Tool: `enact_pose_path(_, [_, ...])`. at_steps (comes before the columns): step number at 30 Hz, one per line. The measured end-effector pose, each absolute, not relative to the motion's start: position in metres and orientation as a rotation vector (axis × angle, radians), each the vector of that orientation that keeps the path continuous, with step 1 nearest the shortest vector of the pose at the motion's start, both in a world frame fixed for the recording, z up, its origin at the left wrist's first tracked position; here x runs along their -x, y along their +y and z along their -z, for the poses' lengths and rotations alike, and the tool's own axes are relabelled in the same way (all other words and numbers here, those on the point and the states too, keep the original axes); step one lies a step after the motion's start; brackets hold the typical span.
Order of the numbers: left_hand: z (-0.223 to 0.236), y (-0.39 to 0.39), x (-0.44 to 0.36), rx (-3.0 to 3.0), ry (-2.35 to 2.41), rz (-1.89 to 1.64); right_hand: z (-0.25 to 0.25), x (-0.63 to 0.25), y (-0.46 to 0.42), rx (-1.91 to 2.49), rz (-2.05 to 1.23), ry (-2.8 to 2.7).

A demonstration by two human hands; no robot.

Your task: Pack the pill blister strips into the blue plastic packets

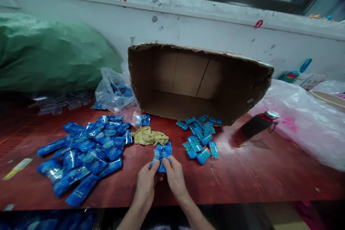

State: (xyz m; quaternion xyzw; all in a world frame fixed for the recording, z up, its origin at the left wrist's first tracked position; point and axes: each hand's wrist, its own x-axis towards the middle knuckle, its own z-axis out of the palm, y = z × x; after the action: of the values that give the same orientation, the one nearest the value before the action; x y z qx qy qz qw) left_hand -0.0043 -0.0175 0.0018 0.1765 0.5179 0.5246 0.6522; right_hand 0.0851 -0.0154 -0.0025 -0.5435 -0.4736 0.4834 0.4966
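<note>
My left hand (147, 179) and my right hand (175, 176) meet near the front of the red table (242, 176), both pinching one blue plastic packet (162, 152) between their fingertips. A heap of flat blue packets (83, 154) lies to the left of my hands. To the right sits a smaller cluster of blue toy calculators (201, 140), spilling from the mouth of a cardboard box (194, 79) lying on its side. A crumpled yellow cloth (149, 136) rests just beyond the held packet.
A clear bag of blue packets (115, 93) leans by the box's left side. A big green sack (51, 54) fills the back left. A dark bottle with a metal cap (260, 122) lies to the right, beside clear plastic sheeting (304, 122). A white wall (188, 25) runs behind.
</note>
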Motion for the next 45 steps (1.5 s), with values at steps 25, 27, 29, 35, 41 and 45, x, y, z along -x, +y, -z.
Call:
enact_pose_path(25, [0.002, -0.026, 0.017, -0.066, 1.160, -1.164, 0.008, -0.143, -0.007, 1.682, -0.531, -1.641])
enact_pose_path(27, [0.005, -0.024, 0.016, -0.087, 1.166, -1.201, 0.005, -0.138, -0.008, 1.587, -0.781, -1.414])
enact_pose_path(29, [0.007, -0.023, 0.016, -0.104, 1.172, -1.237, 0.000, -0.132, -0.011, 1.483, -1.030, -1.189])
enact_pose_path(35, [0.007, -0.023, 0.014, -0.130, 1.164, -1.284, -0.010, -0.110, -0.031, 1.390, -1.246, -0.981])
enact_pose_path(41, [0.006, -0.025, 0.016, -0.167, 1.138, -1.279, -0.009, -0.107, -0.035, 1.343, -1.132, -1.079])
enact_pose_path(45, [0.006, -0.024, 0.020, -0.223, 1.085, -1.269, -0.009, -0.110, -0.034, 1.319, -1.146, -1.143])
